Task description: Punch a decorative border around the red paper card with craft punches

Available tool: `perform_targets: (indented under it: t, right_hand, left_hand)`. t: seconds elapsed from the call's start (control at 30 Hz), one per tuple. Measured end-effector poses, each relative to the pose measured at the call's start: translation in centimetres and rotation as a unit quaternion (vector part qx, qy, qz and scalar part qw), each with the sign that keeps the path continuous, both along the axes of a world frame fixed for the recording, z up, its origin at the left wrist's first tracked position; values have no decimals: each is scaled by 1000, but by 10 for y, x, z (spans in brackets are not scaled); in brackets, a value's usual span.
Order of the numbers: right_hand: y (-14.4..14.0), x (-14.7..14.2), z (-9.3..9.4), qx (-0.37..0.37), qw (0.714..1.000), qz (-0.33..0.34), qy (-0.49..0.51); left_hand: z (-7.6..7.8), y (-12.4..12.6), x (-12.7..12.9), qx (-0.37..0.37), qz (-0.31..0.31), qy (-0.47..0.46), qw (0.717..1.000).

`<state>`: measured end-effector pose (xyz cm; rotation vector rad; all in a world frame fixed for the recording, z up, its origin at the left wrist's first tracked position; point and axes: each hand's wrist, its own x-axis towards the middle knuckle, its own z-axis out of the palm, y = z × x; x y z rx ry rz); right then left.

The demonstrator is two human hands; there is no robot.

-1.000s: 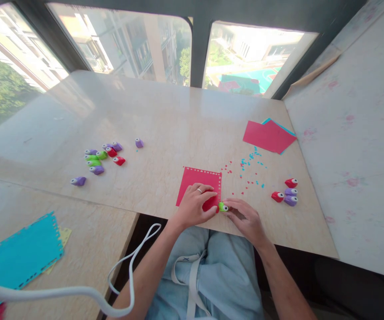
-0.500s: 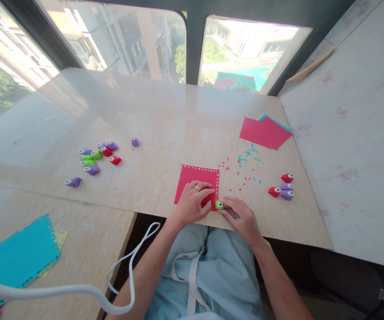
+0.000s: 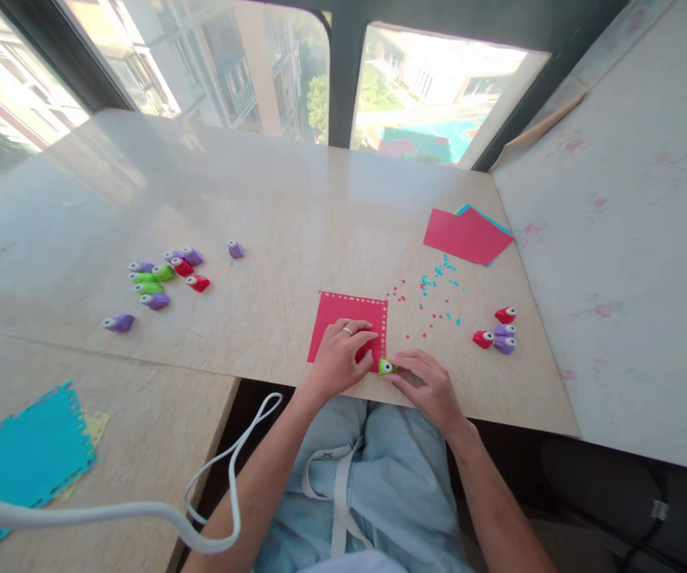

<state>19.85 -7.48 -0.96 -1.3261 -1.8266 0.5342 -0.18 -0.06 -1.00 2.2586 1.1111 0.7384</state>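
Observation:
A red sheet of paper [image 3: 334, 312] lies near the table's front edge, with small punched holes along its top and right sides. My left hand [image 3: 343, 350] rests on it, fingers stretched out over the paper and a ring on one finger. At the lower right corner of the sheet sits a green craft punch [image 3: 386, 366], its round white button marked with a dark star. The thumb and fingers of my right hand [image 3: 427, 383] grip this punch from the right. Part of the sheet is hidden under my left hand.
Tiny red and blue paper cutouts [image 3: 439, 272] are scattered right of the sheet. Beyond them lie red and blue papers [image 3: 466, 235]. Several punches stand at left [image 3: 150, 286] and right [image 3: 504, 344]. A white cable [image 3: 232, 477] hangs near my left arm, by punched blue paper [image 3: 29, 446].
The green punch has turned a little and sits closer in at the sheet's corner, with my right hand still on it. My left hand stays on the paper. The view has shifted slightly.

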Motion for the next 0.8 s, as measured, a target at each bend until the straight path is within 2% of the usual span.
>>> perform_targets:
  t: [0.23, 0.63, 0.8]
  right_hand:
    - [2, -3, 0, 13, 1000, -20, -16]
    - [4, -9, 1, 5, 999, -38, -18]
    - [6, -9, 1, 2, 999, -42, -14]
  left_hand:
    - [-1, 0, 0, -3, 1, -8, 1000]
    - [-5, 0, 4, 13, 58, 7, 998]
    - [-6, 4, 5, 8, 61, 3, 998]
